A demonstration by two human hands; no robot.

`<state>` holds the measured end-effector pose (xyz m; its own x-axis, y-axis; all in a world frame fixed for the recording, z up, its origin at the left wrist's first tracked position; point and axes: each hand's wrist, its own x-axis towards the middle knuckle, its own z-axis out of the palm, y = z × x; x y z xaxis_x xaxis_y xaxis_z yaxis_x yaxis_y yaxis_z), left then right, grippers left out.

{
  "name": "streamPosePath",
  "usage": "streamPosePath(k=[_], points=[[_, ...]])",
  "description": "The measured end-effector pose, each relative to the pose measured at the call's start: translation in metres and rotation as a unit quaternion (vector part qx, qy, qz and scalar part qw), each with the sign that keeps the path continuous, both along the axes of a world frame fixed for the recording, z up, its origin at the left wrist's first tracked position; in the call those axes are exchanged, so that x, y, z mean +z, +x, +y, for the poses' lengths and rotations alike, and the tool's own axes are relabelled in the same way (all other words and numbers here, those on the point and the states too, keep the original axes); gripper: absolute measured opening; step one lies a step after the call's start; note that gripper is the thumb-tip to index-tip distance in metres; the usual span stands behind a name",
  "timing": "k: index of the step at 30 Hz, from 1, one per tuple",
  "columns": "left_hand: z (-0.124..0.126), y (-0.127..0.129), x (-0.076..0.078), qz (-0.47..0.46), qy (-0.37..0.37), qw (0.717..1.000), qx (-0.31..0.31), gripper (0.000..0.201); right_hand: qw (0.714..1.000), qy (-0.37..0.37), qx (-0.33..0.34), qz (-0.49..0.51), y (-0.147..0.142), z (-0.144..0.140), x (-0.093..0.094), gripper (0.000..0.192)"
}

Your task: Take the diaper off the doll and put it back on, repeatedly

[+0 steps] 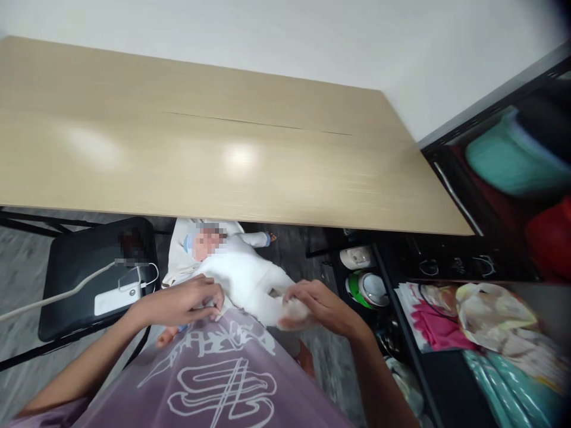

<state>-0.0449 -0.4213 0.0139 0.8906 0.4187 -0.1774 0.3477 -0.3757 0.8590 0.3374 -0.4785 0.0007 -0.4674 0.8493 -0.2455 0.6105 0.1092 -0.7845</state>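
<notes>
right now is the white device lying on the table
No, the white device lies on the black seat, lower in view than the table's near edge.

Baby doll with pinkish limbs [250, 279], dressed in a white full-length cloth suit [241, 267] with light-blue cuffs. Lies stretched out slantwise before me, head to my left, legs to my right. Arms spread: one reaching away, the other towards me, hands bare. Suit wrinkled; foot end blurred.
</notes>
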Motion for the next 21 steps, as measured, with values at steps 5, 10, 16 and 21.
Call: streamPosePath(k=[5, 10, 16, 21], points=[[0.012, 0.024, -0.004, -0.022, 0.040, 0.998, 0.036, 0.029, 0.985, -0.141, -0.033, -0.096, 0.001, -0.026, -0.005, 0.060], [0.041, 0.143, -0.028, 0.064, 0.236, 0.968, -0.056, 0.049, 0.986, -0.075, -0.066, -0.134, -0.024, -0.031, -0.012, 0.023], [0.041, 0.204, -0.053, 0.167, 0.204, 0.958, -0.117, 0.049, 0.976, -0.105, -0.143, -0.130, -0.018, -0.067, -0.027, 0.043], [0.030, 0.166, -0.044, 0.080, 0.202, 0.976, 0.008, 0.042, 0.972, -0.104, -0.194, -0.079, -0.017, -0.077, -0.063, 0.056]])
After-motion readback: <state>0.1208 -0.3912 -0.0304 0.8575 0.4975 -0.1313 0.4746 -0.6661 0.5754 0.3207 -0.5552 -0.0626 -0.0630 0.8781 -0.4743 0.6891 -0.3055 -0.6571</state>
